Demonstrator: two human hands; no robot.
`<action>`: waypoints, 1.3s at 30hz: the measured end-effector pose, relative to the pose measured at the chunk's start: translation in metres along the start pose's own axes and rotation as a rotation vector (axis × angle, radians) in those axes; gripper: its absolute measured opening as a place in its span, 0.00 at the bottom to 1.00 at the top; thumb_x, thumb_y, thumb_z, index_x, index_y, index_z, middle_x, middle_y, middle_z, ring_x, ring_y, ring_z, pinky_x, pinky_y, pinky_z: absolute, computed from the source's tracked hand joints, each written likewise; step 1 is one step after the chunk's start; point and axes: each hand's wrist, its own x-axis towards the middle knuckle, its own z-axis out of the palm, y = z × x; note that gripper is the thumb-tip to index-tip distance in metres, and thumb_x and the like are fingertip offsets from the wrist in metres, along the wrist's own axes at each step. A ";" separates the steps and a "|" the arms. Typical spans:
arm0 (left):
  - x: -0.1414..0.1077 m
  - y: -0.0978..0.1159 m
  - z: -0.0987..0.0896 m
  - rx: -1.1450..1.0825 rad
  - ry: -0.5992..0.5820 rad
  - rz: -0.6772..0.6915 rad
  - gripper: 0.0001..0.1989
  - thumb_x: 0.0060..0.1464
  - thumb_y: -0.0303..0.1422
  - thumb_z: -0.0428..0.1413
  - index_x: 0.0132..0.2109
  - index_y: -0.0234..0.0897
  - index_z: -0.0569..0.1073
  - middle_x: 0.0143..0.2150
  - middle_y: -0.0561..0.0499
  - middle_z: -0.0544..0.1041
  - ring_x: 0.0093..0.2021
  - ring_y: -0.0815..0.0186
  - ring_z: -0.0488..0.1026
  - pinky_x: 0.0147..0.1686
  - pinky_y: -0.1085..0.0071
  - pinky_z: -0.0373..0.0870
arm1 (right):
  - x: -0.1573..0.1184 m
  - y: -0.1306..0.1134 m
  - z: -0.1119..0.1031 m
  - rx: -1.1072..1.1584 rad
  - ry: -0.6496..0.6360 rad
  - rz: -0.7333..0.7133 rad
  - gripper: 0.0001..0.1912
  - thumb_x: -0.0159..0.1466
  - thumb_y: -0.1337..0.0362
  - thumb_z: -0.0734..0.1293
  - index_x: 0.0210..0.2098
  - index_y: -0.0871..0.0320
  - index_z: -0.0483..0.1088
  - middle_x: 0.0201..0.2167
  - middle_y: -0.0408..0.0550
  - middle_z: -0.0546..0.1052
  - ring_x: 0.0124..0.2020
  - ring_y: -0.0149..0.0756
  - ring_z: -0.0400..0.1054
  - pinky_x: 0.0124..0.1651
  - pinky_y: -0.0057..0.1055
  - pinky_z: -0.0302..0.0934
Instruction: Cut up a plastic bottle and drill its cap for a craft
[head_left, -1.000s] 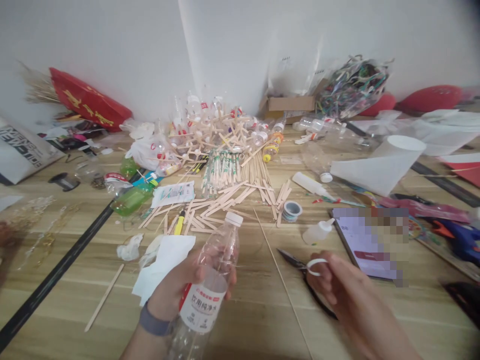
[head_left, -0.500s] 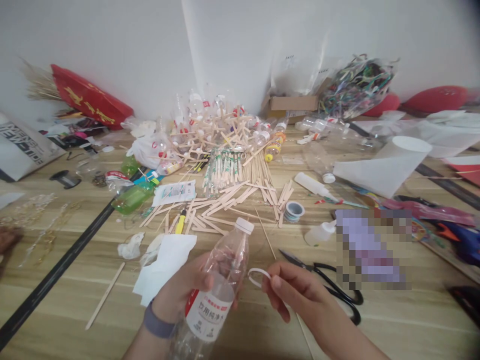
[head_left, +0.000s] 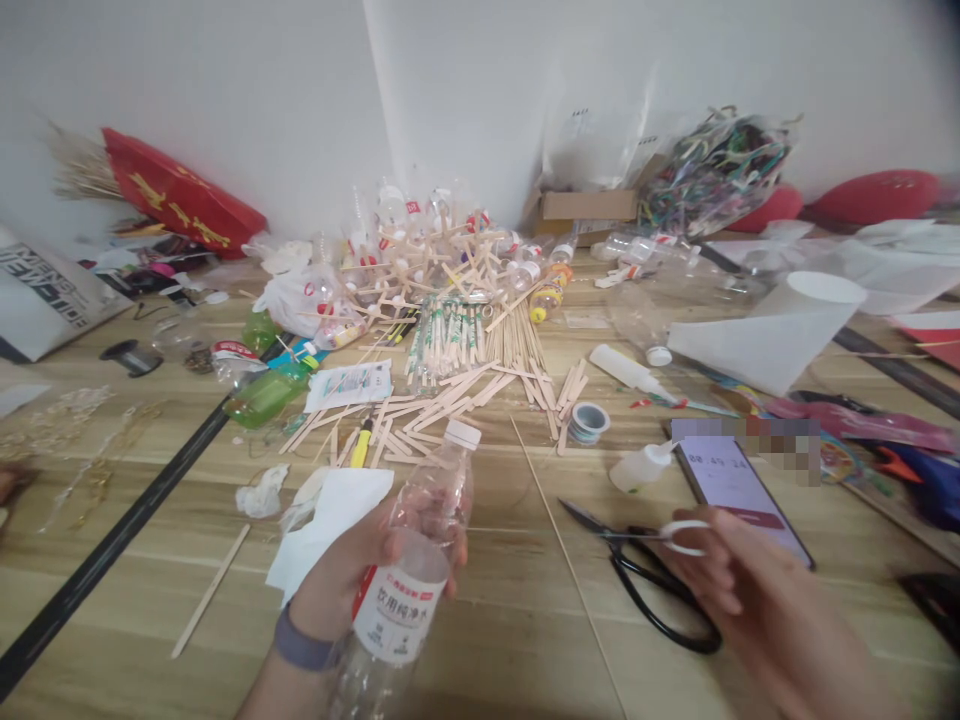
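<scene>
Ring [head_left: 684, 525] well right of the bottle [head_left: 405, 610].
On my feed, the left hand [head_left: 367, 552] grasps the bottle, its long axis slanting up and rightward to the cap [head_left: 463, 434]; the right hand [head_left: 739, 575] pinches the ring, nearer the scissors [head_left: 622, 552].

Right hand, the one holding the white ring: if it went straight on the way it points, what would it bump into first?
Likely the black scissors, just ahead of the right hand; if it passes above them, the small white bottle. The hand's height is hard to judge.
</scene>
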 end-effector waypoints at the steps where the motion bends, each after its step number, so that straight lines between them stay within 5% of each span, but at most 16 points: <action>1: 0.000 0.001 0.000 -0.002 0.006 0.009 0.33 0.41 0.44 0.69 0.53 0.32 0.74 0.40 0.44 0.79 0.35 0.64 0.75 0.34 0.73 0.71 | 0.003 -0.005 -0.008 0.082 0.060 -0.004 0.29 0.45 0.48 0.79 0.16 0.56 0.57 0.14 0.35 0.54 0.16 0.24 0.47 0.21 0.28 0.54; 4: -0.001 0.002 -0.001 0.005 0.028 0.033 0.33 0.42 0.45 0.69 0.53 0.31 0.73 0.39 0.44 0.79 0.34 0.65 0.75 0.32 0.73 0.70 | 0.008 -0.017 -0.027 0.243 0.207 -0.061 0.27 0.48 0.54 0.79 0.17 0.54 0.56 0.15 0.34 0.50 0.15 0.23 0.41 0.19 0.28 0.54; 7: 0.000 0.000 -0.004 0.015 0.008 0.005 0.34 0.42 0.46 0.68 0.53 0.33 0.72 0.40 0.44 0.79 0.34 0.65 0.76 0.32 0.74 0.69 | 0.008 -0.017 -0.027 0.240 0.191 -0.080 0.25 0.54 0.52 0.75 0.18 0.54 0.56 0.15 0.35 0.50 0.15 0.25 0.43 0.18 0.27 0.53; 11: 0.002 -0.001 -0.005 0.013 -0.034 -0.041 0.34 0.43 0.46 0.68 0.54 0.34 0.71 0.41 0.45 0.78 0.34 0.66 0.77 0.34 0.74 0.69 | 0.004 -0.005 -0.006 0.171 0.063 -0.036 0.28 0.48 0.47 0.77 0.17 0.56 0.57 0.14 0.36 0.51 0.16 0.25 0.45 0.19 0.26 0.53; 20: 0.003 -0.006 -0.001 0.019 -0.021 -0.051 0.35 0.42 0.46 0.68 0.54 0.32 0.73 0.40 0.44 0.79 0.33 0.65 0.76 0.34 0.73 0.70 | -0.016 0.014 0.053 0.026 -0.149 0.037 0.27 0.55 0.42 0.73 0.21 0.59 0.64 0.19 0.39 0.60 0.21 0.25 0.49 0.22 0.24 0.43; 30: 0.005 -0.013 0.003 0.041 0.010 -0.090 0.32 0.40 0.46 0.69 0.51 0.33 0.74 0.40 0.44 0.78 0.34 0.62 0.76 0.31 0.71 0.69 | -0.012 0.027 0.071 -0.174 -0.673 0.092 0.24 0.62 0.42 0.67 0.30 0.59 0.70 0.20 0.40 0.64 0.22 0.26 0.54 0.24 0.24 0.50; 34: 0.005 -0.011 0.008 0.021 0.035 -0.073 0.34 0.38 0.45 0.70 0.51 0.32 0.73 0.39 0.45 0.77 0.33 0.63 0.75 0.33 0.71 0.71 | -0.012 0.024 0.066 -0.231 -0.629 0.106 0.27 0.59 0.39 0.67 0.28 0.59 0.71 0.18 0.39 0.62 0.21 0.26 0.52 0.23 0.25 0.48; 39: 0.005 -0.009 0.003 -0.004 -0.017 -0.045 0.35 0.36 0.43 0.72 0.51 0.34 0.73 0.40 0.45 0.78 0.35 0.64 0.75 0.34 0.71 0.72 | -0.013 0.018 0.045 -0.223 -0.329 0.103 0.28 0.56 0.39 0.70 0.23 0.59 0.68 0.17 0.38 0.61 0.20 0.25 0.48 0.24 0.25 0.45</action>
